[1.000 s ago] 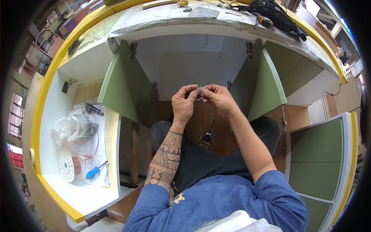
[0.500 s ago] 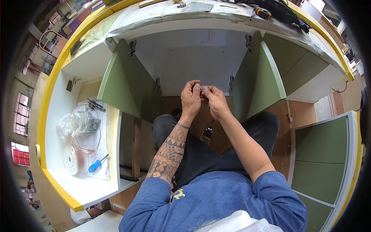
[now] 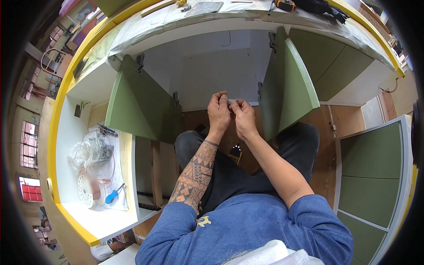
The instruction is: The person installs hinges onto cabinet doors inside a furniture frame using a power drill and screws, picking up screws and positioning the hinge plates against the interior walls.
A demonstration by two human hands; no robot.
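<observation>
My left hand (image 3: 218, 114) and my right hand (image 3: 244, 118) meet in front of an open cabinet. Between their fingertips they pinch a small, pale, clear-looking piece (image 3: 230, 101), too small to name. Both hands have their fingers closed on it, and the fingers cover most of it. To either side stand the green left door (image 3: 141, 104) and the green right door (image 3: 291, 88), swung open with metal hinges (image 3: 140, 63) on their edges. Below the hands, a yellow and black power tool (image 3: 236, 153) sits between my knees.
At left, a white compartment holds a plastic bag (image 3: 90, 152), a white spool (image 3: 85, 191), thin wire, a paper sheet and a blue-handled screwdriver (image 3: 112, 195). On the counter above lie a tape measure (image 3: 285, 5), a black bag (image 3: 316, 9) and a flat plate (image 3: 208, 8). Green drawer fronts (image 3: 373, 152) stand at right.
The view has turned and tilted slightly, so the cabinet and its doors sit a little differently. Both hands stay together on the small piece, with a slight shift of the fingers.
</observation>
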